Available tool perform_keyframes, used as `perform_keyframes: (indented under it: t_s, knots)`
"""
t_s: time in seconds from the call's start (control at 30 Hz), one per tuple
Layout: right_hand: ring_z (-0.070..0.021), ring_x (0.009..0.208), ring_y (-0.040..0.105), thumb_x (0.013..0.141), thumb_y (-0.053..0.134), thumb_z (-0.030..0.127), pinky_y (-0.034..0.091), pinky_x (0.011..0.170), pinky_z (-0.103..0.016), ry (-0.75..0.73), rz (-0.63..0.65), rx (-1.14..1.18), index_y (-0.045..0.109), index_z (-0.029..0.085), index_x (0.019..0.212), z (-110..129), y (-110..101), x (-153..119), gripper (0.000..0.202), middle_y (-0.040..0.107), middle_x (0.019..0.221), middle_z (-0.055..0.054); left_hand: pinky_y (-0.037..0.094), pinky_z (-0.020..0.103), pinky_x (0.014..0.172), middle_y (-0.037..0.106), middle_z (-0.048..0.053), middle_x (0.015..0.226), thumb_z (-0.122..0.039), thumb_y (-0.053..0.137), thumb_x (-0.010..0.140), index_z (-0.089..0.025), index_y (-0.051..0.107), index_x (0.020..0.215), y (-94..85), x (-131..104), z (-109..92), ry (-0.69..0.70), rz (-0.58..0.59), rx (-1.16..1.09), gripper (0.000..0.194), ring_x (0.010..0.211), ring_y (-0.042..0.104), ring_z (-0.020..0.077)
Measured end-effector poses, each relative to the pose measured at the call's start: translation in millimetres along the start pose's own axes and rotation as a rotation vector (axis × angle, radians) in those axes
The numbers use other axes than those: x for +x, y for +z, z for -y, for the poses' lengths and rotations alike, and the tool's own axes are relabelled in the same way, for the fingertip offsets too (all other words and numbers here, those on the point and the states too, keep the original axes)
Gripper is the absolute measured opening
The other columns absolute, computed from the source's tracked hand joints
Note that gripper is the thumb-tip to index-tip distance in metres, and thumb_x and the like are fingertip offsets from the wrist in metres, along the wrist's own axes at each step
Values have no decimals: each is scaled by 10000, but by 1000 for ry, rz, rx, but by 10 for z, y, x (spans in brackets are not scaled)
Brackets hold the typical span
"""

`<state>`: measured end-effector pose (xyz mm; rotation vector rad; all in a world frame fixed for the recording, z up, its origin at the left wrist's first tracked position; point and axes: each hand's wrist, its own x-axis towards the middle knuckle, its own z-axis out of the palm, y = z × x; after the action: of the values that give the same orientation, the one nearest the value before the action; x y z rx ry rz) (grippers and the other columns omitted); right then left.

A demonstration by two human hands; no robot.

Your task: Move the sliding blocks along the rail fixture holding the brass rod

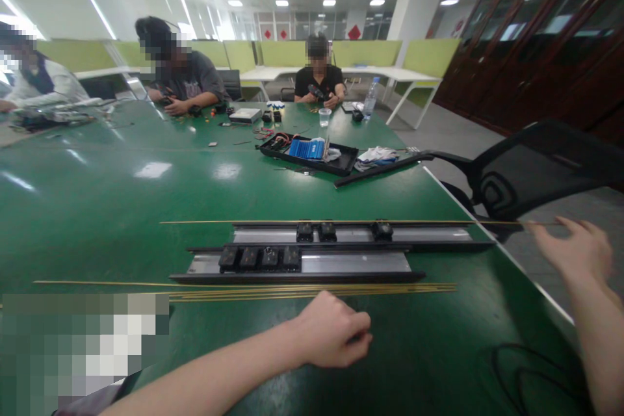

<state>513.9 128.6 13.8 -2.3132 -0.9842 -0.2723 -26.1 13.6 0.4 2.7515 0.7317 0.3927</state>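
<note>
My right hand (578, 250) pinches the right end of a long, thin brass-coloured rod (273, 221), past the table's right edge. This rod runs level along the far side of a long black-edged metal channel (429, 235), which carries several black block-shaped parts (327, 231). In front lies a second channel (351, 263) with a row of similar black blocks (270, 257) on its left half. Nearer to me, several more thin brass rods (390, 290) lie loosely bunched. Just in front of them, my left hand (336, 331) is curled into a loose fist, nothing visible in it.
Farther back, a black tray (344, 161) holds a blue finned part (307, 149), beside white gloves (377, 157) and a long black strip (375, 171). A mesh chair (536, 169) stands at the right edge. Black cable (507, 364) loops near right. Several people work across the table.
</note>
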Motion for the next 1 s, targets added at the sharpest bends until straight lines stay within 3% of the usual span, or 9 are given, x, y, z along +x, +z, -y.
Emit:
perform_keyframes:
  t_s: [0.33, 0.8, 1.0]
  knots:
    - [-367, 1449, 449, 807, 613, 570, 359, 1191, -520, 31, -47, 31, 678, 159, 1362, 11, -37, -57, 694, 502, 1560, -186, 192, 293, 479, 681, -34, 650, -321, 565, 930, -214, 519, 775, -31, 5, -4, -10, 10, 7, 194, 550, 627, 138]
    - [-360, 1455, 447, 801, 521, 644, 338, 1213, -485, -26, -84, 70, 607, 84, 1430, 43, -53, -90, 847, 500, 1556, -205, 194, 292, 476, 683, -33, 648, -324, 573, 929, -217, 530, 770, -32, 0, 2, -10, 13, 6, 196, 547, 622, 138]
    - [-363, 1485, 401, 800, 478, 668, 305, 1229, -484, 2, -45, 49, 552, 50, 1473, 45, -67, -102, 917, 448, 1590, -222, 198, 286, 478, 684, -25, 650, -322, 571, 935, -214, 534, 770, -48, 4, -11, -8, 23, 7, 201, 549, 623, 139]
